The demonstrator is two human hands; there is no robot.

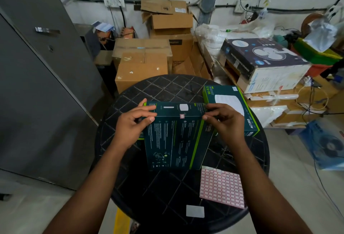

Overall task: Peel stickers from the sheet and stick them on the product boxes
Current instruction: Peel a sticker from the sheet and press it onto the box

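At the centre of the frame, on the round black table (167,192), both hands are working a dark green box (173,137). The left hand (130,124) is gripping the box's upper left corner, fingers curled over the far edge and thumb pressing along the near face. The right hand (226,122) is doing the same at the upper right corner, fingers bent over the top and thumb tip lying against the edge. The box is lying long-side toward the camera, its printed back facing up, and a small red-bordered sticker (182,116) is sitting on it near the top, right between the two hands.

Just behind the right hand, toward the upper right of the table, a second green box (247,122) is resting flat, its white product picture partly hidden by the knuckles. In the lower right of the table, the sticker sheet (221,187) is lying flat, a grid of red-edged labels with some gaps along its top row. Just below it, near the table's front edge, a small white card (195,211) is lying by itself.

Across the top of the frame, brown cartons (141,66) are stacking up against the wall.
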